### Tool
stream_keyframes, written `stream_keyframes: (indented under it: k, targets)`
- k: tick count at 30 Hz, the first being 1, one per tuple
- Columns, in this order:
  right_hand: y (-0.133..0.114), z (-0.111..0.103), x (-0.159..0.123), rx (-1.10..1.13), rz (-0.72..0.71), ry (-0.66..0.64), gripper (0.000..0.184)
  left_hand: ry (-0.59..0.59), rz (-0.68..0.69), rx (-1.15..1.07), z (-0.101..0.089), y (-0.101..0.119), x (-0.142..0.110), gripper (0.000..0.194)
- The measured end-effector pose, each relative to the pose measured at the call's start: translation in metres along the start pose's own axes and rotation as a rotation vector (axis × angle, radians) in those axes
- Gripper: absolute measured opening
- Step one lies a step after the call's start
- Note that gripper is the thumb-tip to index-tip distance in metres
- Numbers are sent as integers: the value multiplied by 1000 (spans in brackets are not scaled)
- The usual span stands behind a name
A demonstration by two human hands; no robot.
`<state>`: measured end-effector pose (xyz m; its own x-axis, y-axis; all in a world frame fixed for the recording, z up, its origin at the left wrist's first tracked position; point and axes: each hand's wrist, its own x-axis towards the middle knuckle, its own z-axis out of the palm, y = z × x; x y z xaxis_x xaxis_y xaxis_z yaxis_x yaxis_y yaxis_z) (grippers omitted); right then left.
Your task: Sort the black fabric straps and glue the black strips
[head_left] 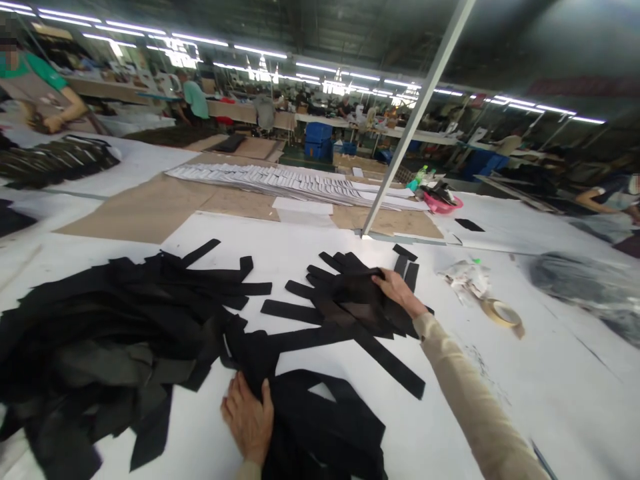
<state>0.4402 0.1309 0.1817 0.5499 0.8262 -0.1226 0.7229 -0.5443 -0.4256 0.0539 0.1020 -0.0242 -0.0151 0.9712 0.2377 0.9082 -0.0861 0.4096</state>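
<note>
Black cut fabric pieces with long strip-like ends lie in piles on the white table. My right hand point(397, 292) reaches to the far pile of black fabric point(350, 300) and grips the edge of a piece, its fingertips partly hidden by the cloth. Closer to me, my left hand point(247, 417) holds a dark fold between thumb and fingers, beside the near black fabric pieces point(325, 413). A black strip point(310, 338) runs from that fold towards the far pile. On the left spreads a larger heap of black fabric point(110, 333).
A tape roll point(501, 313) and crumpled plastic point(467, 277) lie right. A slanted metal post point(417, 120) rises behind the piles. Beyond are stacked white sheets point(280, 183) and a pink basin point(443, 202). A co-worker point(43, 90) stands far left; another person's arm point(595, 200) shows right.
</note>
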Motion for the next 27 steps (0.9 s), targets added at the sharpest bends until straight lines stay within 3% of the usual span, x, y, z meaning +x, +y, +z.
stream_keyframes:
  k: [4, 6, 9, 11, 14, 18, 22, 25, 27]
  targets:
    - [-39, -53, -26, 388, -167, 202, 42, -1, 2, -16, -3, 2, 0, 68]
    - [-39, -60, -50, 555, -148, 176, 46, -1, 5, -11, -5, 3, 1, 68]
    - [-6, -37, -85, 446, 26, -98, 42, -5, 7, -4, -5, 2, 1, 69]
    - [27, -5, -107, 167, 116, -247, 32, -13, 3, -10, -5, 2, 1, 69]
    - [68, 46, -138, -31, 287, -273, 20, -23, -3, -26, -5, 2, 1, 69]
    - [87, 89, -172, -190, 459, -188, 37, -10, -4, -37, -6, 3, 1, 69]
    - [80, 87, -181, -164, 468, -244, 36, 2, 6, -37, -6, 3, 0, 69]
    - [60, 61, -164, -47, 357, -365, 27, -6, 8, -39, -6, 3, 1, 69]
    - [31, 37, -148, 69, 252, -416, 24, -10, 1, -34, -7, 3, 1, 69]
